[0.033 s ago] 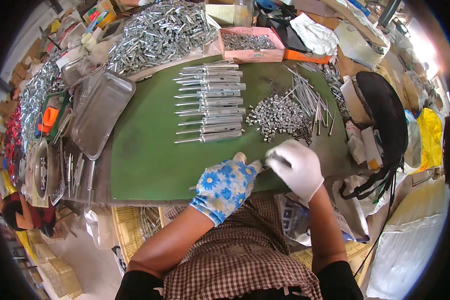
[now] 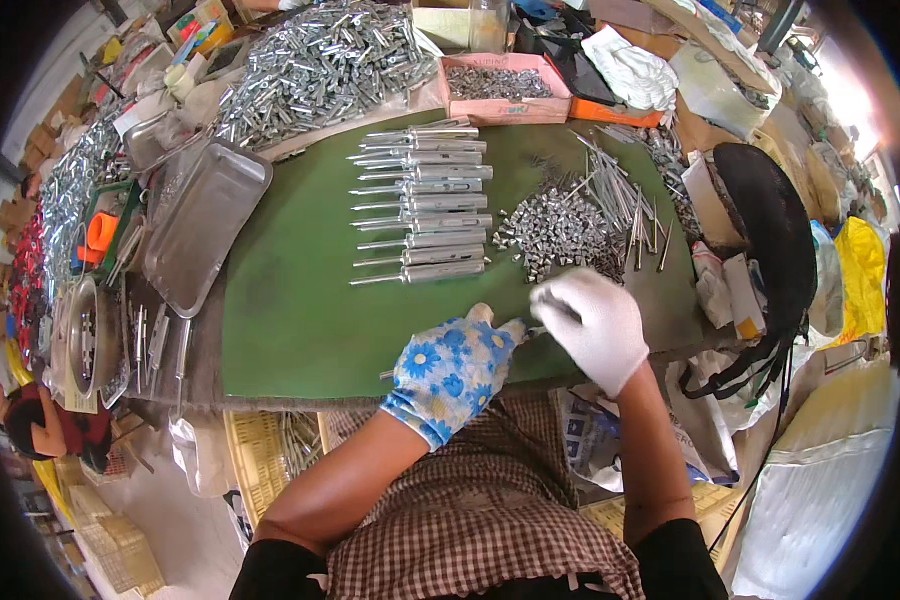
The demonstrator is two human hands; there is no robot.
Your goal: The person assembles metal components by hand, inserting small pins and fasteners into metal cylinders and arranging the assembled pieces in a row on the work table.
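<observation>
Blue-flowered glove (image 2: 425, 352) on left hand (image 2: 460, 365), at the near side of the pile of small metal pieces (image 2: 560, 232) and toward its left. Left grip closed firmly around a metal rod (image 2: 386, 375); most of its length covered by cloth, one end showing on the side away from the pile. White glove (image 2: 612, 345) on right hand (image 2: 592, 322), just beside the pile's near edge. Right grip nearly closed, fingers bent inward; cannot tell about any piece inside, because of knuckles in front. To the left of the pile, a row of metal tubes (image 2: 440, 203) on the green surface (image 2: 300, 330); to its right, loose thin rods (image 2: 615, 185).

Possible troubles, as judgement only: turning or sliding of the rod in left grip, from smooth metal against loose cloth; scattering of the pile, from careless movement of right hand so near.
</observation>
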